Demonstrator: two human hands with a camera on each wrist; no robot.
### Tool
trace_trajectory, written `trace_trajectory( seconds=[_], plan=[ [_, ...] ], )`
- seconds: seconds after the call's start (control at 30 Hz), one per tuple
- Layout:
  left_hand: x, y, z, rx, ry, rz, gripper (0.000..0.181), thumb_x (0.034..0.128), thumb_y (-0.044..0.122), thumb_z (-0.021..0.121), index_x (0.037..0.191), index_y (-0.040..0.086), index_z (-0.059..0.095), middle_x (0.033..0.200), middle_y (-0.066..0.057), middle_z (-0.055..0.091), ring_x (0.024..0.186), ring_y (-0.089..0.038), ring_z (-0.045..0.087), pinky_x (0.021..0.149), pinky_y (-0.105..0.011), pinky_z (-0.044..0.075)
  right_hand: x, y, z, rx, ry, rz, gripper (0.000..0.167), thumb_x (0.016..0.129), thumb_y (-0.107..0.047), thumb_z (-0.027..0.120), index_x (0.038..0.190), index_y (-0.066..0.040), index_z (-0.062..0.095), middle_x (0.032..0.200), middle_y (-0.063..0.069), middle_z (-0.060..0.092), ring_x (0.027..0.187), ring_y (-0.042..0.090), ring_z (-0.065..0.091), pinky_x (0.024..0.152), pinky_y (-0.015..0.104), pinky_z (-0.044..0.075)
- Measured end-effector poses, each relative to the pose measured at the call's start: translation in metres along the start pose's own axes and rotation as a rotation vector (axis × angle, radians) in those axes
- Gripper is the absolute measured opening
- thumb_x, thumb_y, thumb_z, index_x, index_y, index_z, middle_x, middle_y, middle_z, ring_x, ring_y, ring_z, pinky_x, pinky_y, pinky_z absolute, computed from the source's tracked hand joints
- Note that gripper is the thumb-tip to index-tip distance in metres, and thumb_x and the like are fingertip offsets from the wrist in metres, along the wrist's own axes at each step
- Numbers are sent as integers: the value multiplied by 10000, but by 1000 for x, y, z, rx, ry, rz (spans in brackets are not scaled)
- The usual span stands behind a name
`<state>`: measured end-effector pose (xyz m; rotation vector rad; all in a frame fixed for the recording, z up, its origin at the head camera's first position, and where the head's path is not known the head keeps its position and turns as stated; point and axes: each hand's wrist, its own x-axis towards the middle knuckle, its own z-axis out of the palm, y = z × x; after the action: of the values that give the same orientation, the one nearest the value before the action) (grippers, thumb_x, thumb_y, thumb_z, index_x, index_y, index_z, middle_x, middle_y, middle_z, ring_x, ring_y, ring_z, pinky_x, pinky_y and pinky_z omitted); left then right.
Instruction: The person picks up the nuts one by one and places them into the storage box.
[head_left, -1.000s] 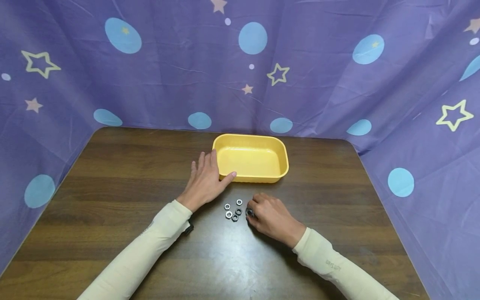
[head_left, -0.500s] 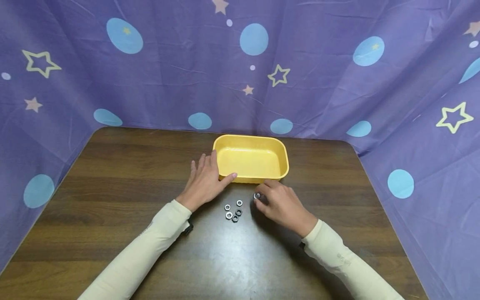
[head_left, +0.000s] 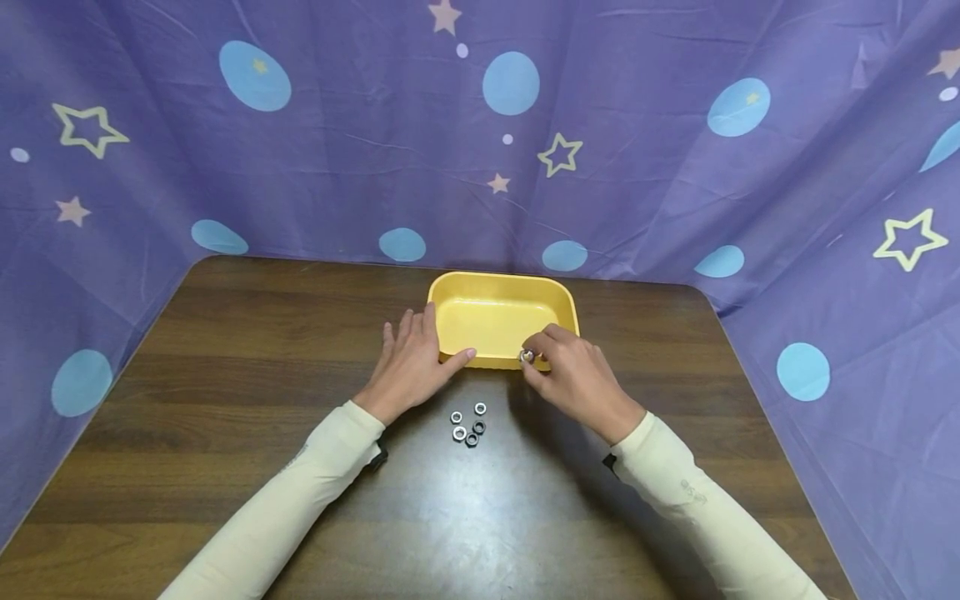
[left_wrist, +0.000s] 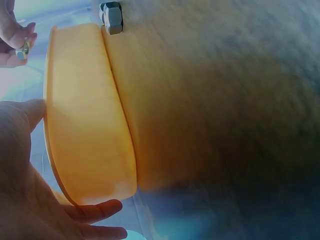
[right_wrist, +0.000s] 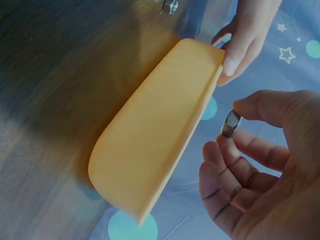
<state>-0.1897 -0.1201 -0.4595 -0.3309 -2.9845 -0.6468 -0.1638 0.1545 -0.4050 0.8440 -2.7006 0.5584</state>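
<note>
The right hand [head_left: 577, 379] has moved away from the near part of the table, farther and slightly right, and a metal nut [right_wrist: 231, 123] has travelled with it; the thumb and forefinger are clamped on that nut, while the other fingers lie loosely bent behind it; the nut now sits at the near rim of the yellow tray [head_left: 480, 329], toward its right end, and the right wrist view shows it above rim level and apart from the wall; this means, as I judge it, that the carry is nearly over but the nut is not yet released; the left hand [head_left: 408, 367] stays at the tray's left end, its fingers spread and straight, its thumb touching the near rim, apparently steadying it; on the near side, between the two forearms, five loose nuts [head_left: 454, 434] lie unmoved in a small cluster, two of them darker; the tray's visible floor holds none; beneath everything is the brown wooden table [head_left: 300, 500], with a purple curtain [head_left: 337, 167] along its far side.
</note>
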Motion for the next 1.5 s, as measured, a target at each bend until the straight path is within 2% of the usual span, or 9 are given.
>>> trace_trajectory(
  seconds=[0.23,0.4,0.67,0.87,1.23,1.5],
  plan=[
    [2,0,-3,12,7,-1,1145,1027,758,572,1706,-80,187,1647,-360,429,1592,-544,318,1255,-781,207,9,8,4,5,2,30,213,941,-111,798,1143,-42,795,995,68,729,819,206,696,668,438,604],
    [3,-1,-5,6,15,-3,1140,1027,748,583,1705,-79,190,1645,-358,431,1592,-548,316,1256,-782,200,16,14,8,26,7,57,293,950,-131,806,1215,-9,774,1017,83,738,894,258,726,718,477,617],
    [5,-1,-7,1,25,-4,1137,1022,749,591,1703,-74,199,1635,-354,446,1589,-549,320,1255,-786,198,30,23,12,38,-8,103,406,963,-151,827,1325,-2,721,1040,75,764,989,297,683,810,514,608],
    [5,-1,-7,1,25,-2,1137,1024,753,583,1705,-70,195,1633,-352,449,1590,-552,318,1257,-784,192,40,30,20,34,-7,93,389,952,-162,851,1283,13,747,1019,81,770,930,280,659,789,489,595],
    [2,-1,-3,12,34,8,1123,1021,741,604,1692,-76,225,1591,-330,499,1577,-546,346,1242,-793,224,63,45,37,45,-63,108,317,965,-135,799,1229,38,769,1008,120,780,965,299,721,822,492,616],
    [-2,-1,0,-2,40,14,1115,1020,737,612,1684,-80,245,1569,-326,518,1566,-545,363,1235,-797,235,74,52,53,35,-87,109,292,932,-114,813,1173,48,783,969,123,794,902,289,753,820,455,625]
  ],
)
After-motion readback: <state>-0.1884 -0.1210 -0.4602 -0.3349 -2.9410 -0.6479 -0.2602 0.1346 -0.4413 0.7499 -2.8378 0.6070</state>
